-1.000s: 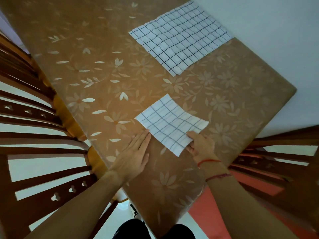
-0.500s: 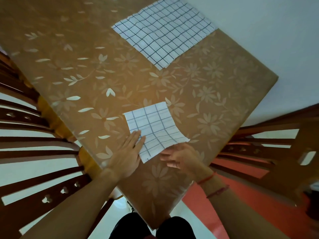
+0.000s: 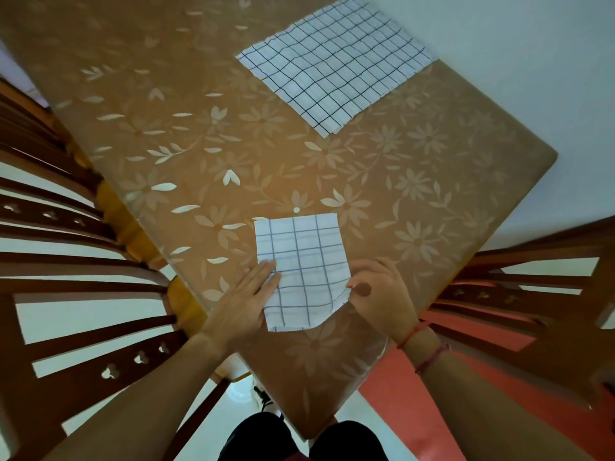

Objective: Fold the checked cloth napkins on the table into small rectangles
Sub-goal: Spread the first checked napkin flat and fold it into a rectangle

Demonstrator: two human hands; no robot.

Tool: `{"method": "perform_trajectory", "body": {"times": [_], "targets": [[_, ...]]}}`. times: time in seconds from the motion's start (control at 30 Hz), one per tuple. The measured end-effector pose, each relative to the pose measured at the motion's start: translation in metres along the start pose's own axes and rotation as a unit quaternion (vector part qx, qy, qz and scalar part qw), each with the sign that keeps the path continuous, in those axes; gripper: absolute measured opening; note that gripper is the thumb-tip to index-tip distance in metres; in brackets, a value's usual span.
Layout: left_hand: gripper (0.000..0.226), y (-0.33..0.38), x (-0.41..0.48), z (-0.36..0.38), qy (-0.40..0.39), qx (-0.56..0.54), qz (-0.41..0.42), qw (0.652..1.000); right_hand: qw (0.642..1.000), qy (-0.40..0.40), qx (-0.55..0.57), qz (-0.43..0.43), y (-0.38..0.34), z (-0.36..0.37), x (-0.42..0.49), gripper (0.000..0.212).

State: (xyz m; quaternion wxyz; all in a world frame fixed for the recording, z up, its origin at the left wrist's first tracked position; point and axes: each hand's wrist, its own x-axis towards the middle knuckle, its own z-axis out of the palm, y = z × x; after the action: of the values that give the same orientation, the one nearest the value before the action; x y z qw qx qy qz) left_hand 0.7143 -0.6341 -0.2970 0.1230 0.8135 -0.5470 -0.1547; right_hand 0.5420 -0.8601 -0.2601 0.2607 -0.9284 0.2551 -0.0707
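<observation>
A white checked napkin folded into a small rectangle (image 3: 303, 267) lies near the table's front corner. My left hand (image 3: 248, 299) rests flat on its left edge, fingers straight. My right hand (image 3: 379, 294) pinches the napkin's right edge near the lower corner, which is lifted and curled. A larger stack of unfolded checked napkins (image 3: 336, 63) lies spread at the far side of the table, reaching its right edge.
The table (image 3: 199, 144) wears a tan cloth with pale flowers. Brown wooden chairs stand at the left (image 3: 66, 271) and the right (image 3: 539, 281). White wall is behind, red floor (image 3: 399, 407) below on the right.
The small napkin has been turned so its long sides run away from me. My right hand moved from its near corner to its right edge; my left hand stayed on the left edge.
</observation>
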Motion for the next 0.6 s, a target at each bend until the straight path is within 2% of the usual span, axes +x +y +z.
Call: {"method": "perform_trajectory", "body": {"times": [0.13, 0.27, 0.33, 0.4, 0.47, 0.57, 0.6], "targets": [[0.049, 0.006, -0.012, -0.007, 0.061, 0.024, -0.001, 0.998, 0.999, -0.039, 0.014, 0.013, -0.007, -0.001, 0.002, 0.009], [0.059, 0.003, -0.019, -0.007, 0.043, 0.005, -0.046, 0.998, 0.997, -0.047, 0.042, 0.032, -0.018, -0.006, 0.001, 0.024], [0.059, 0.000, -0.019, -0.006, 0.050, -0.001, -0.051, 0.997, 0.994, -0.071, 0.060, 0.057, -0.019, -0.007, 0.001, 0.016], [0.050, 0.000, -0.018, -0.006, 0.072, -0.011, -0.050, 0.996, 0.993, -0.073, 0.069, 0.069, -0.017, -0.004, 0.002, 0.006], [0.034, -0.002, -0.017, -0.006, 0.095, -0.024, -0.059, 0.993, 0.992, -0.069, 0.075, 0.079, -0.016, -0.002, 0.004, 0.010], [0.027, -0.004, -0.013, -0.007, 0.116, -0.045, -0.097, 0.987, 0.989, -0.079, 0.095, 0.082, -0.019, -0.003, 0.007, 0.004], [0.026, -0.003, -0.010, -0.008, 0.119, -0.058, -0.115, 0.985, 0.988, -0.082, 0.098, 0.081, -0.018, -0.002, 0.008, 0.009]]}}
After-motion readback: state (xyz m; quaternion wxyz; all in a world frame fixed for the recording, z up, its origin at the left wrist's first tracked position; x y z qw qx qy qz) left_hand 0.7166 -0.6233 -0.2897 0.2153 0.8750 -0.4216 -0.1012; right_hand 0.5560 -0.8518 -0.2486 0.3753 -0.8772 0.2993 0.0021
